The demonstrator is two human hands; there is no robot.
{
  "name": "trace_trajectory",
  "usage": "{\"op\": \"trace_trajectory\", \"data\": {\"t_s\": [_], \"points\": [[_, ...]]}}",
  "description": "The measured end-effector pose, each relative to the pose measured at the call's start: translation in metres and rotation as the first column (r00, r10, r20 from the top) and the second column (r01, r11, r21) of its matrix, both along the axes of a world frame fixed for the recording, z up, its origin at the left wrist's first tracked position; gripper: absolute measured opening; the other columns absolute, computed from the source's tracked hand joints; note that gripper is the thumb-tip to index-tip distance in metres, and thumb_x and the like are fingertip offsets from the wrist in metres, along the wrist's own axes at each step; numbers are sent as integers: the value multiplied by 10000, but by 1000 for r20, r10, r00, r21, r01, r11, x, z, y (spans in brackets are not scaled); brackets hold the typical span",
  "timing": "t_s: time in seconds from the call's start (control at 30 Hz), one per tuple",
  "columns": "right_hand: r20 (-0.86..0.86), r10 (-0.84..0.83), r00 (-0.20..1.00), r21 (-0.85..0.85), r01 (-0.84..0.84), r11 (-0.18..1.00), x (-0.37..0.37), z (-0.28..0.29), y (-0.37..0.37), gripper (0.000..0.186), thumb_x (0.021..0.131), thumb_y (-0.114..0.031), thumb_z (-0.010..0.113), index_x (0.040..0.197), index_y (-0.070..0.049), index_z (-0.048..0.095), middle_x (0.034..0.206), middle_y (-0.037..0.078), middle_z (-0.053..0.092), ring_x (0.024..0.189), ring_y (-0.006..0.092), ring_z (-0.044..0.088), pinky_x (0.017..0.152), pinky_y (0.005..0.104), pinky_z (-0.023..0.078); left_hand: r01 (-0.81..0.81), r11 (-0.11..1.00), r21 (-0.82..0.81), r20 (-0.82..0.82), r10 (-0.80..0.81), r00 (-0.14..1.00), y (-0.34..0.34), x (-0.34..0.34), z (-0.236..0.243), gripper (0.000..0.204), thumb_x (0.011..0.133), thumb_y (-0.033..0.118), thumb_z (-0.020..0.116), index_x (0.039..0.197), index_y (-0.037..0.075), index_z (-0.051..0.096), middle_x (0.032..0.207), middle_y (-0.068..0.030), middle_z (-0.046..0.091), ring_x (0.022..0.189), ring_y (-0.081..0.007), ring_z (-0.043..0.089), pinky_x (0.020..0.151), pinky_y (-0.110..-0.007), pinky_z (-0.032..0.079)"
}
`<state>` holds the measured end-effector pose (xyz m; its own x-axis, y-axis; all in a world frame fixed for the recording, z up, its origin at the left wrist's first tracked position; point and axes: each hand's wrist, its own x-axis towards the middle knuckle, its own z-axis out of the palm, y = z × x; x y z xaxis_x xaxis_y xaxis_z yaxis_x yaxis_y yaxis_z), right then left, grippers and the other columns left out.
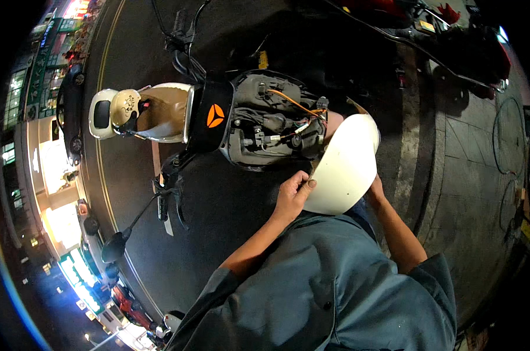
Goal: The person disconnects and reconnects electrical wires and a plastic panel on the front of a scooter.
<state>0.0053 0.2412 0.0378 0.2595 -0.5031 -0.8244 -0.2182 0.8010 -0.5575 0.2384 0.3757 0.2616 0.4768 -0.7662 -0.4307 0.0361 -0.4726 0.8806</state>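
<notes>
A smooth, curved cream body panel [344, 169] is held in front of my torso, tilted, beside an opened scooter. My left hand [294, 196] is closed on its left edge, with the thumb on the outer face. My right hand [375, 190] holds the opposite edge, its fingers mostly hidden behind the panel. Just beyond the panel is the scooter's uncovered grey section [259, 146], with black connectors, a bundle of wires and an orange cable [291, 100]. A black cover [209, 117] with an orange emblem borders it.
A cream helmet [124, 108] rests by the scooter's tan and cream part. A handlebar with a lever [171, 196] and a round mirror [116, 245] reach out at left. A red motorcycle [481, 58] stands at upper right, near the kerb [434, 175]. Cars and lit shopfronts line the far left.
</notes>
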Motion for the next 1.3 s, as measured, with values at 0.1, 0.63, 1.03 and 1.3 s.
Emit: {"op": "trace_trajectory", "data": {"t_s": [0.1, 0.63, 1.03, 1.3], "points": [[-10, -53, 999, -7, 53, 999, -20, -1, 30, 392, 957, -312, 560, 1203, -6, 556, 1035, 136, 663, 881, 218, 649, 756, 365, 522, 71, 997, 3, 8, -71, 997, 13, -17, -2, 302, 983, 290, 624, 835, 42, 536, 681, 57, 425, 641, -44, 371, 570, -239, 323], [-310, 7, 951, -25, -16, 1000, -108, -29, 140, 438, 979, -340, 524, 1250, -2, 592, 1149, 147, 653, 1013, 224, 624, 859, 330, 496, 426, 895, 135, 271, -447, 853, 107, -80, -23, 298, 892, 335, 667, 904, 39, 628, 703, -156, 618, 622, -288, 613, 602, -367, 460], [-281, -31, 959, -54, 16, 998, -168, -44, 110, 393, 963, -304, 535, 1144, 28, 642, 994, 146, 693, 882, 223, 655, 756, 352, 519, 470, 874, 122, 246, -485, 839, 49, -113, -40, 287, 896, 343, 662, 910, 58, 638, 711, -172, 640, 673, -343, 642, 617, -421, 471], [-261, 163, 951, 113, -138, 984, -181, -15, 76, 347, 946, -291, 572, 1122, 1, 633, 964, 102, 679, 821, 191, 633, 672, 337, 500, 549, 785, 288, 267, -616, 741, 25, -121, -49, 299, 897, 370, 656, 879, 71, 643, 693, -171, 636, 674, -366, 638, 615, -451, 467]]}}
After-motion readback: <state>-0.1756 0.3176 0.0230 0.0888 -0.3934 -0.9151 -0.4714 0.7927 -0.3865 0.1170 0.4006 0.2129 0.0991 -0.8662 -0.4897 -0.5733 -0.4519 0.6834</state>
